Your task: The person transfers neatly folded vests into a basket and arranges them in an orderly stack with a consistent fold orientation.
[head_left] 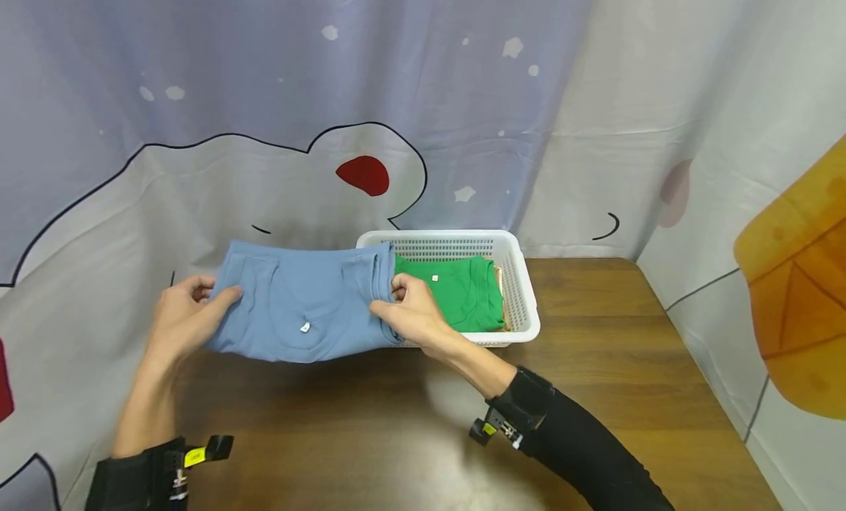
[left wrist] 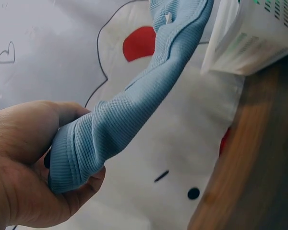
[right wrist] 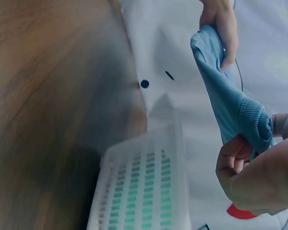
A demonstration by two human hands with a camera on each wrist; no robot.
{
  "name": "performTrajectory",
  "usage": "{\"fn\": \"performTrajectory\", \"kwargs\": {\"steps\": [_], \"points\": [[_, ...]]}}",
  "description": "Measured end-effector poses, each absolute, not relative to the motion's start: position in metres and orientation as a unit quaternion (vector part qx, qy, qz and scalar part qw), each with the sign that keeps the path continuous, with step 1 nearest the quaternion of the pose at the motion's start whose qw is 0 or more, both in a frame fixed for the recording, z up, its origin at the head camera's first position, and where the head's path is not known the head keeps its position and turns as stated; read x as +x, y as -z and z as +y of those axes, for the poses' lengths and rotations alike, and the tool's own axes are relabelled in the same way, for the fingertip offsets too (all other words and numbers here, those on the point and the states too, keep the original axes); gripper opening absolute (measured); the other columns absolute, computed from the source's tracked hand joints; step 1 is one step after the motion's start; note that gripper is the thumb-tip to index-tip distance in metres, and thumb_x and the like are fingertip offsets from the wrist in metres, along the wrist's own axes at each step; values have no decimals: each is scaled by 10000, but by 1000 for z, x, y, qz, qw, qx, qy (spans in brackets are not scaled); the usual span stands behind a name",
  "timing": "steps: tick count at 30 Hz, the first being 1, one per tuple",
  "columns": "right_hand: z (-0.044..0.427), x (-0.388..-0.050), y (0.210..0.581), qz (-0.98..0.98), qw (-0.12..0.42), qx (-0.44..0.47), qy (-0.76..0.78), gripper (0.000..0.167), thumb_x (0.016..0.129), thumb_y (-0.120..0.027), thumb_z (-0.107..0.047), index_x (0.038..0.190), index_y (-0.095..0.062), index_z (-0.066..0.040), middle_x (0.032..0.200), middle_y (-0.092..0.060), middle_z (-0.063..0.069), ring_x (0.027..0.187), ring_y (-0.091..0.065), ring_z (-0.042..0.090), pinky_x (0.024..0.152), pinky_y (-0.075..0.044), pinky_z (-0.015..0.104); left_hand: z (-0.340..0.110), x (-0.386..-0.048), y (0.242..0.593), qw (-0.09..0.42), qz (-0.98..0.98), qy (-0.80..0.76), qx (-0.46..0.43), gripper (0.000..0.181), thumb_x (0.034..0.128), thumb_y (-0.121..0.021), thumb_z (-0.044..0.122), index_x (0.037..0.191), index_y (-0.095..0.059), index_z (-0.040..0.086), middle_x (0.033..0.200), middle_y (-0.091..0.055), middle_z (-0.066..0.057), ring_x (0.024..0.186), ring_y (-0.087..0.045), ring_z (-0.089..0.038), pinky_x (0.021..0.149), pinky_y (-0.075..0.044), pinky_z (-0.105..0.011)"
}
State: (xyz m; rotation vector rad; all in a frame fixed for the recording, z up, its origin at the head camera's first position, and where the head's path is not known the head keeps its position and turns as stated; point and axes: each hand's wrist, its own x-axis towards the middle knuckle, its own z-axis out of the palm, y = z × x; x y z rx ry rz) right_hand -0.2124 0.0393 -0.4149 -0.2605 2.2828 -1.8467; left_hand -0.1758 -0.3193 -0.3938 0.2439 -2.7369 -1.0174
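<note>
A folded light-blue ribbed shirt (head_left: 311, 298) with a small white neck tag is held up above the table between both hands. My left hand (head_left: 188, 316) pinches its left end, thumb in front and fingers behind; the left wrist view shows the shirt's folded edge (left wrist: 129, 115) in that grip. At the other end my right hand (head_left: 416, 313) grips the stacked folds, close to the basket's left side. Inside the white plastic basket (head_left: 525, 291) lies a folded green shirt (head_left: 456, 291), partly hidden by the blue shirt and my right hand.
The basket stands at the back of a brown wooden table (head_left: 588, 364). Beige cloth (head_left: 504, 305) shows beside the green shirt. A printed curtain (head_left: 463, 129) hangs behind the table and along its right side.
</note>
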Motion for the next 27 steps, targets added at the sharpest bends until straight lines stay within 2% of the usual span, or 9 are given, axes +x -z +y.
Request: {"fn": "performTrajectory", "kwargs": {"steps": [6,12,19,23,27], "points": [[67,-217,415,763,84,-70,637,141,881,-721,-102,981,-622,-103,828,-639,-17,762,-589,113,690,-512,251,-298,-187,391,101,-924,366,51,515,1090,-710,450,1282,-725,-27,1081,-747,-165,763,-595,-34,672,-482,-209],[92,-222,414,752,73,-45,654,190,869,-715,-84,1052,-665,-60,828,-675,-12,761,-634,121,690,-554,253,-277,-197,389,94,-920,380,29,509,1091,-709,458,1297,-724,-7,1081,-750,-162,775,-615,-67,705,-486,-226],[124,-229,413,743,65,-29,666,262,877,-691,-63,1135,-672,-20,849,-716,1,766,-676,130,698,-583,247,-250,-210,392,88,-916,391,9,541,1090,-708,481,1336,-698,-1,1012,-656,-100,801,-538,-133,775,-454,-258],[142,-231,412,748,51,-19,661,238,887,-696,-70,1122,-669,-42,860,-714,-4,776,-677,138,698,-576,244,-234,-218,397,95,-909,406,-9,507,1089,-722,442,1309,-704,-14,949,-665,-103,792,-546,-133,800,-470,-239],[157,-235,410,753,29,-8,657,199,893,-715,-65,1086,-670,-44,840,-696,-10,761,-659,129,681,-570,232,-218,-226,400,96,-900,426,-16,488,1086,-733,418,1298,-701,-20,987,-691,-130,832,-576,-154,821,-489,-248]]}}
